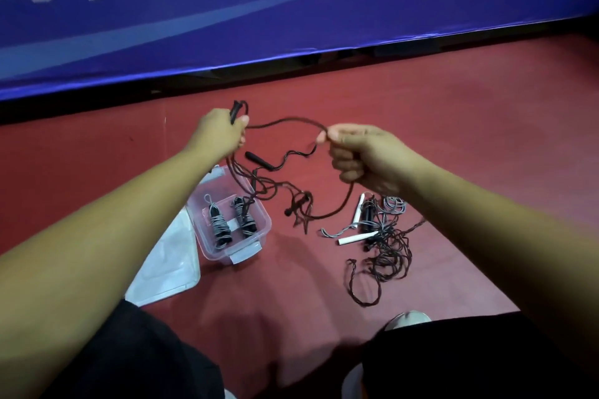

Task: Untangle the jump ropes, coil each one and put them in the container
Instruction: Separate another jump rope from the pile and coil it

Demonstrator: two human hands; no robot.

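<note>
Jump rope (285, 121), dark and braided, stretched between your two hands above the red floor (453, 139).

Your left hand (217, 133) grips a black handle (235, 110) in a closed fist, the handle's long axis tilted up and away from you. Your right hand (363, 155) pinches the cord between thumb and forefinger, the other fingers curled. The cord between them runs left to right in a shallow arch, and the rest drops in loose loops. A second black handle (259, 161) slants below; you cannot tell if it hangs or lies. The clear container (264, 220), below your left hand, holds two coiled ropes (220, 227) side by side, lengthwise in the box, with its lid (165, 266) just beside it. A tangle (385, 246) with white handles (356, 238) lies to the right. The banner (291, 26) has white letters cut off by the frame, and the container's labels (241, 257) are unreadable.
</note>
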